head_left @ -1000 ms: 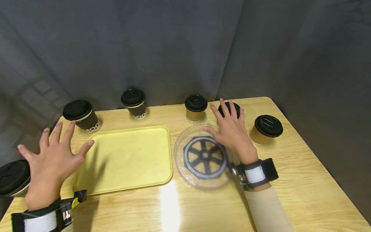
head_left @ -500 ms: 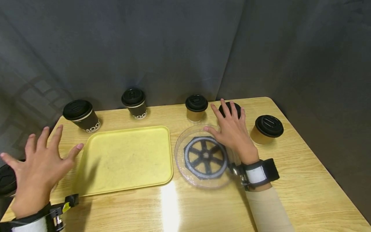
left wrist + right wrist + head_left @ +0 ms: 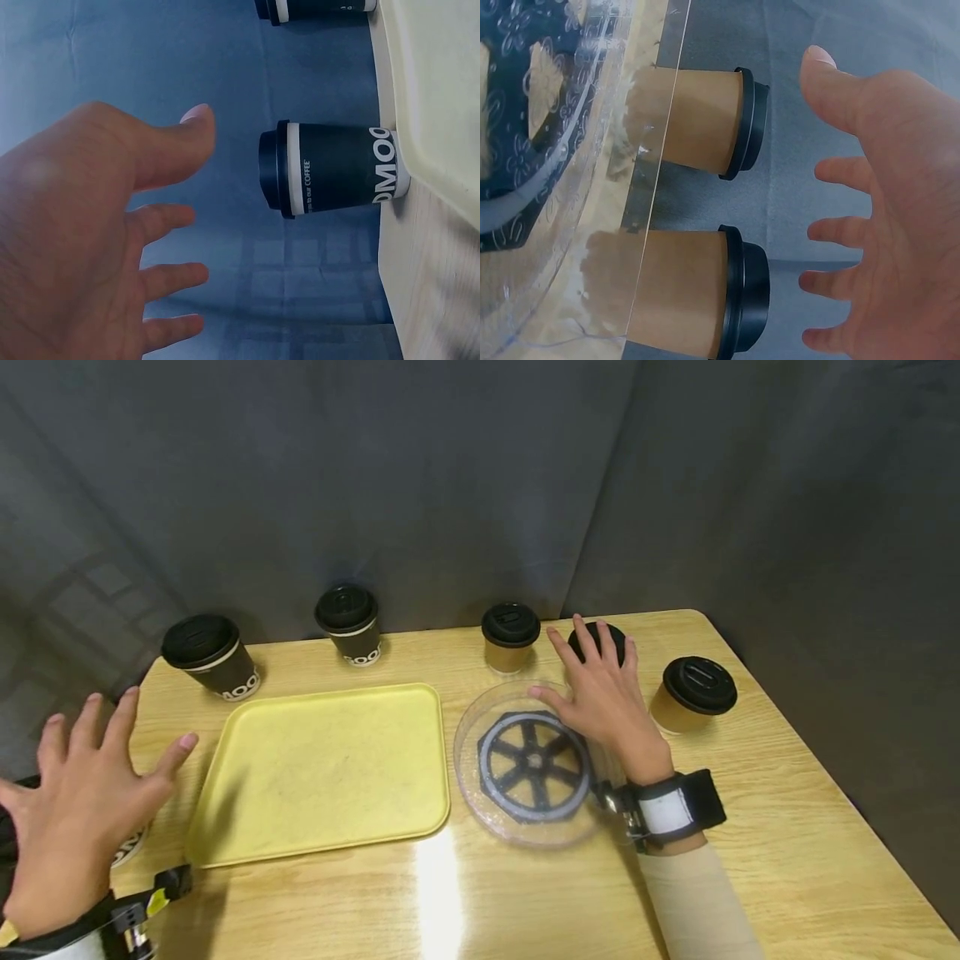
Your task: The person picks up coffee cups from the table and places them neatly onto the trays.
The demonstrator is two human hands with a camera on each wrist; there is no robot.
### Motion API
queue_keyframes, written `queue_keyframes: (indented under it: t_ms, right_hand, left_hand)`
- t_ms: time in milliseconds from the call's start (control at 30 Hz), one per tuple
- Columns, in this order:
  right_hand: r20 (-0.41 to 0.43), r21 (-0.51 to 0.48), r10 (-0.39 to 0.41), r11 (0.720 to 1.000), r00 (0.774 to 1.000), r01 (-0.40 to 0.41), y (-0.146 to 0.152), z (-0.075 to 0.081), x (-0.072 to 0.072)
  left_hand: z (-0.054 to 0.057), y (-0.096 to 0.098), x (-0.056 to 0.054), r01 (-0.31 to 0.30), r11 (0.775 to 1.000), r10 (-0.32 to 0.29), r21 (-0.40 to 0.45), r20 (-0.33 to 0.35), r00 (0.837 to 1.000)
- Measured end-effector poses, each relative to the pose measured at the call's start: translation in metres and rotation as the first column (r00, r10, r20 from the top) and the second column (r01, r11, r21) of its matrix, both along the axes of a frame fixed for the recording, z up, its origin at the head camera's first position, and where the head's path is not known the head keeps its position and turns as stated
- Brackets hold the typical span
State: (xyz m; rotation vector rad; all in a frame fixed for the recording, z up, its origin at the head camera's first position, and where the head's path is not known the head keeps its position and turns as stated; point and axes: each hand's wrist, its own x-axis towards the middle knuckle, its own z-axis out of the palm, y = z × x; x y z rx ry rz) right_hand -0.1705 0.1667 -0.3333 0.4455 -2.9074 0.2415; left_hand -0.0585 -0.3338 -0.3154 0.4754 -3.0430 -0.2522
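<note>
My left hand (image 3: 82, 810) hovers at the left, fingers spread and holding nothing. Beneath it a dark cup (image 3: 129, 850) is mostly hidden. In the left wrist view, a dark lidded coffee cup (image 3: 337, 165) with white lettering stands apart from the fingertips. My right hand (image 3: 603, 706) is raised with spread fingers over the far right edge of a clear round dish (image 3: 535, 762) with a dark spoked pattern. Past those fingers is a black lid (image 3: 617, 639), partly covered. In the right wrist view, two brown cups (image 3: 701, 124) with black lids stand clear of the hand.
A yellow rectangular tray (image 3: 341, 768) lies left of the dish. Along the back stand dark cups (image 3: 352, 631) and a brown cup (image 3: 510, 639); another brown cup (image 3: 690, 697) is at the right. A dark curtain (image 3: 450, 485) hangs behind the wooden table (image 3: 360, 902).
My left hand has moved left and slightly down, away from the tray, with its fingers still spread. The right hand has stayed nearly in place. The cups, tray and dish have not moved.
</note>
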Motion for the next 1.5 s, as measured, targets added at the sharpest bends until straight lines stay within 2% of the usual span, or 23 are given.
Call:
queue_keyframes:
  t_ms: [167, 567, 733, 1100, 1200, 1367, 1500]
  right_hand:
    - [0.018, -0.007, 0.007, 1.000, 1.000, -0.007, -0.001, -0.003, 0.000]
    - [-0.005, -0.012, 0.016, 1.000, 1.000, -0.016, 0.001, 0.002, 0.000]
    - [-0.008, -0.013, 0.020, 1.000, 1.000, -0.021, -0.001, 0.002, -0.001]
    - [-0.019, -0.019, 0.010, 1.000, 1.000, -0.010, 0.002, 0.003, 0.002]
    - [-0.022, -0.018, 0.015, 1.000, 1.000, -0.015, 0.003, 0.003, 0.001]
    - [-0.024, -0.013, 0.017, 1.000, 1.000, -0.017, 0.002, 0.003, 0.001]
    - [-0.027, -0.011, 0.017, 1.000, 0.999, -0.018, 0.001, 0.003, 0.001]
  left_hand:
    - [-0.002, -0.003, 0.005, -0.024, 1.000, 0.024, -0.007, -0.006, 1.000]
    - [-0.002, -0.003, 0.004, -0.032, 0.999, 0.032, 0.015, -0.029, 0.999]
    - [0.000, -0.004, 0.006, -0.061, 0.998, 0.061, 0.015, -0.007, 0.998]
    - [0.002, -0.006, 0.009, -0.078, 0.997, 0.077, 0.018, 0.020, 0.997]
    - [0.001, -0.010, 0.009, -0.090, 0.996, 0.090, 0.010, 0.009, 0.996]
    - [-0.001, -0.017, 0.012, -0.079, 0.997, 0.079, 0.008, -0.031, 0.996]
    - [-0.003, -0.020, 0.012, -0.075, 0.997, 0.076, 0.014, -0.037, 0.996]
